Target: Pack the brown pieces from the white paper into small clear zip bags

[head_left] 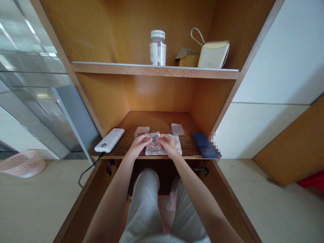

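Note:
Between my two hands is a small clear plastic bag (155, 135), raised a little above the shelf. My left hand (140, 144) pinches its left side, and my right hand (167, 143) pinches its right side with the fingertips closed. Under the hands lies a larger clear plastic bag (178, 144); its contents are too small to make out. Behind my left hand rests a flat clear packet (142, 130). Another small stack of clear bags (178, 129) lies behind my right hand.
A white power bank (110, 140) with a black cable lies at the shelf's left. A dark blue object (205, 145), partly blurred, lies at the right. On the upper shelf stand a clear bottle (158, 48), a yellow box (189, 58) and a cream-white case (214, 54). Open cabinet doors flank my legs.

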The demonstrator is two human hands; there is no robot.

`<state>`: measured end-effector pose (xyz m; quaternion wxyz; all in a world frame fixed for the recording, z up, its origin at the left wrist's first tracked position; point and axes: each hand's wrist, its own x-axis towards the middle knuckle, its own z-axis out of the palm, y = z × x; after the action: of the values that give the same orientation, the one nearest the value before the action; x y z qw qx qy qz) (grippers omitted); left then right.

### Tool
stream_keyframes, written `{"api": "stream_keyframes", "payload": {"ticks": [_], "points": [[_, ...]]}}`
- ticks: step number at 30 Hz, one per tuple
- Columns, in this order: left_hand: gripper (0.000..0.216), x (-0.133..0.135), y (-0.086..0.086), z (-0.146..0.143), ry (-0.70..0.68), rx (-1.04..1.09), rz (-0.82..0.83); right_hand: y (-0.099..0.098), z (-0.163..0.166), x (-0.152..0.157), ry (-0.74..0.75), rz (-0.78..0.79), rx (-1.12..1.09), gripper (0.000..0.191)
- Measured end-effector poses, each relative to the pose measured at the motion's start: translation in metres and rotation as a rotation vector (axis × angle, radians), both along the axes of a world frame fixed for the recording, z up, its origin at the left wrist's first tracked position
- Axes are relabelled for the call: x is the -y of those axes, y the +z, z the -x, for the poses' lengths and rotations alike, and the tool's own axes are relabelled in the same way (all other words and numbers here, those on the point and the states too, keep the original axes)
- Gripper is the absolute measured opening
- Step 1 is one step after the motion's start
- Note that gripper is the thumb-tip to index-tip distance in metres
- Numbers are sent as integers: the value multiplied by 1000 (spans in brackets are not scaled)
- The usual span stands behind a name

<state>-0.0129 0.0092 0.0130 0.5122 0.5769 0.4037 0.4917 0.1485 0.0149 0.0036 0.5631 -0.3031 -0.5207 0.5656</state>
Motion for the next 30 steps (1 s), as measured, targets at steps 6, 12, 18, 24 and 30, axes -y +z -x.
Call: {"api": "stream_keyframes", "payload": {"ticks": [6, 12, 18, 24, 30], "points": [[34, 0, -1, -1, -13, 12, 17, -3, -1, -2, -11, -64, 137, 27], [31, 2, 4, -3, -80, -58, -54, -7, -1, -4, 34, -74, 136, 24], [32, -1, -1, -1, 0, -105, -51, -8, -1, -4, 28, -71, 144, 24], [36, -1, -4, 0, -26, -133, -55, -3, 0, -1, 7, -26, 133, 30], [38, 2, -1, -2, -31, -132, -25, -1, -1, 1, 13, -37, 136, 30]]}}
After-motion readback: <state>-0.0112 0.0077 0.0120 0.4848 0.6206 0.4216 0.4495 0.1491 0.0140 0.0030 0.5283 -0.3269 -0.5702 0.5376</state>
